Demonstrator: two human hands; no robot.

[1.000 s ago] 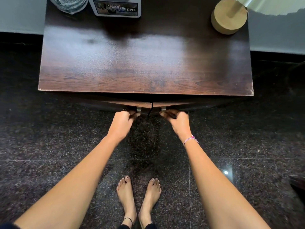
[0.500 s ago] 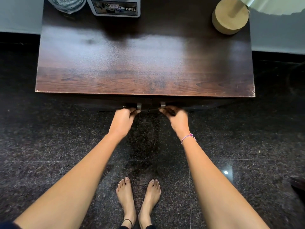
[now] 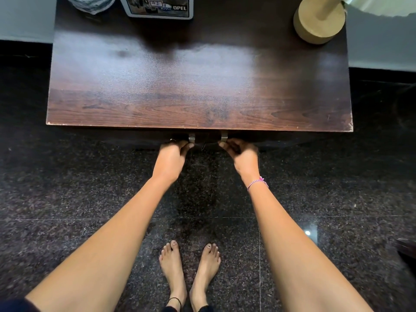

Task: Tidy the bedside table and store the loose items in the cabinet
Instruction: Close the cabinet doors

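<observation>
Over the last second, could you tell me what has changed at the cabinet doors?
The two cabinet doors, ajar a second ago, have swung inward and now sit shut under the tabletop. The left hand and right hand followed them in, still at the handles. The lamp base, glass and photo frame stayed put.

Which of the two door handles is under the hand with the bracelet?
The right-side handle, touched by the right hand with the pink bracelet.
</observation>
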